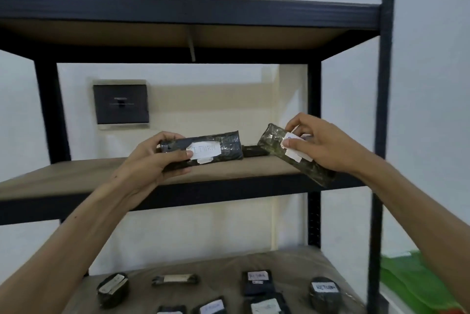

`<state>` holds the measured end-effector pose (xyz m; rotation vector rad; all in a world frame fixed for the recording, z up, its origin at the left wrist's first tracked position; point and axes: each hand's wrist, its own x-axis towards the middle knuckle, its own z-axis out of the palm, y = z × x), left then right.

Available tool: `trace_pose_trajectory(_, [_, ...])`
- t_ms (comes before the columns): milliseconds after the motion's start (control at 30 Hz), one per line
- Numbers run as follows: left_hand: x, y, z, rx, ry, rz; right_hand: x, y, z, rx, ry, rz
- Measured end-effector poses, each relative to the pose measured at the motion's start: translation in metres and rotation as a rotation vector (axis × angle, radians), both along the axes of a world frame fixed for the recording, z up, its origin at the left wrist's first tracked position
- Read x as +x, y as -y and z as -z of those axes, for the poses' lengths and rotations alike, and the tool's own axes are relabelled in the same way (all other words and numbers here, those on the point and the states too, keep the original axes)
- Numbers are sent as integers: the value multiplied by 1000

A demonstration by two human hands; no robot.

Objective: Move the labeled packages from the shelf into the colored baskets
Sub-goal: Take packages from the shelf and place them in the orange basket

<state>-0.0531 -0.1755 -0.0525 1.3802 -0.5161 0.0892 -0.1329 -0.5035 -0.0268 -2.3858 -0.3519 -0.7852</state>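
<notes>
My left hand (pixel 152 158) grips a long dark wrapped package (pixel 226 147) with a white label reading RETURN, held level just above the middle shelf board (pixel 76 174). My right hand (pixel 323 146) grips a second dark package (pixel 274 146), tilted down to the right, its white label partly covered by my fingers. Another small dark package (pixel 253 151) lies on the middle shelf between the two. On the lower shelf (pixel 216 270) lie several more labeled dark packages (pixel 324 290). A green basket (pixel 412 280) shows at the lower right.
The black metal rack has an upright post (pixel 381 135) at the right front and a top shelf (pixel 178 13) overhead. A dark wall panel (pixel 120 108) sits behind the rack. White walls surround the rack.
</notes>
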Motion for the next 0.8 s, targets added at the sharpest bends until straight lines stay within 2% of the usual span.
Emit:
trace_pose_trajectory(167, [-50, 84, 34, 41, -56, 83, -63, 76, 44, 139, -49, 25])
trace_pose_trajectory(367, [-96, 204, 101, 125, -115, 146, -131, 174, 127, 337, -263, 156])
trace_pose_trajectory(667, [-116, 386, 209, 245, -290, 290, -194, 327, 235, 632, -513, 445])
trace_pose_trajectory(800, [-106, 474, 259, 259, -366, 371, -196, 399, 264, 651, -612, 560])
